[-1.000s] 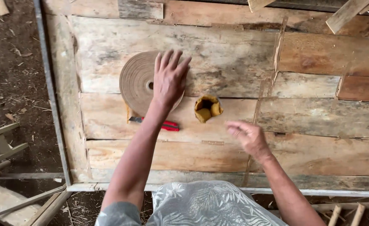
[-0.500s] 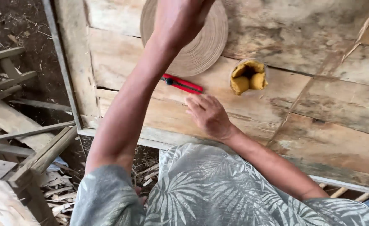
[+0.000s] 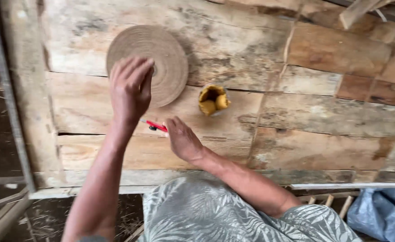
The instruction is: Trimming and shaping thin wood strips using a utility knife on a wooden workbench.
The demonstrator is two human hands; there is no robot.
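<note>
A flat round coil of woven tan fibre (image 3: 168,60) lies on a rough plank table (image 3: 318,134). My left hand (image 3: 129,92) hovers over the coil's lower left edge, fingers extended and close together, holding nothing. A red-handled cutter (image 3: 155,126) lies on the planks just below the coil. The fingertips of my right hand (image 3: 182,140) reach its right end, palm down, without gripping it. A small yellow-smeared pot (image 3: 213,99) stands to the right of the coil, just above my right hand.
A grey metal frame bar (image 3: 7,98) runs along the table's left side, with dirt ground beyond it. A blue plastic bag (image 3: 385,213) sits at the lower right. Loose wooden slats (image 3: 358,11) lie at the top right.
My left hand has drawn back from the coil's middle to its lower left edge. My right hand has moved left onto the cutter's end. The camera has shifted.
</note>
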